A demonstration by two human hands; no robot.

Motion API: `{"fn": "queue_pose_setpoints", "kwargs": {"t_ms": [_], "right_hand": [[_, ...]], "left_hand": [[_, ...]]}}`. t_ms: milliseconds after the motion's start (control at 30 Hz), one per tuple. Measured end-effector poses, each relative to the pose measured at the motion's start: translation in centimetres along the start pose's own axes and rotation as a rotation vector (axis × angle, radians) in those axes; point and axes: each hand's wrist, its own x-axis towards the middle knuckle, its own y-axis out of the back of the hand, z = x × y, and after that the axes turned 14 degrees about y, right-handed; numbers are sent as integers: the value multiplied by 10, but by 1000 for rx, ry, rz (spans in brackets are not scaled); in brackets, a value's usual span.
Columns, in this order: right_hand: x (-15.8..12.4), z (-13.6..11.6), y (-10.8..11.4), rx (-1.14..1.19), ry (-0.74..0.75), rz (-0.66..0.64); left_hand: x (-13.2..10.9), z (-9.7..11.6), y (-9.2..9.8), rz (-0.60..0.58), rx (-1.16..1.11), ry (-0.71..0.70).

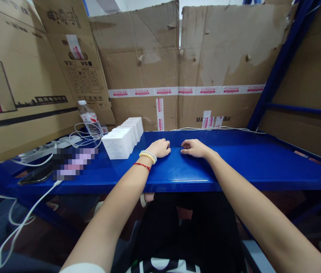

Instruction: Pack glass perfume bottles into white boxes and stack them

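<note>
Both hands rest on the blue table (245, 163). My left hand (161, 148), with beaded bands and a red string at the wrist, lies right of a row of white boxes (120, 142), not touching them. Its fingers curl under, and whatever they may hold is hidden. Across a gap to the right is my right hand (193, 148), its fingers bent loosely toward the left one, slightly apart, with nothing seen in them. The white boxes stand side by side in a row running away from me.
A plastic bottle (90, 119) stands behind coiled white cable (77, 141) at the left. A dark phone (36, 175) lies near the left front edge beside a pixelated area. Cardboard panels (143, 68) wall the back, and a blue post (279, 72) rises at the right.
</note>
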Motion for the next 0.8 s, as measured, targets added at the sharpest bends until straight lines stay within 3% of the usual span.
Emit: {"fn": "queue_pose_setpoints", "kwargs": {"t_ms": [800], "right_hand": [[-1,-5,3,-45,-25,-26]], "left_hand": [[0,0,0,-7,-27,5]]}}
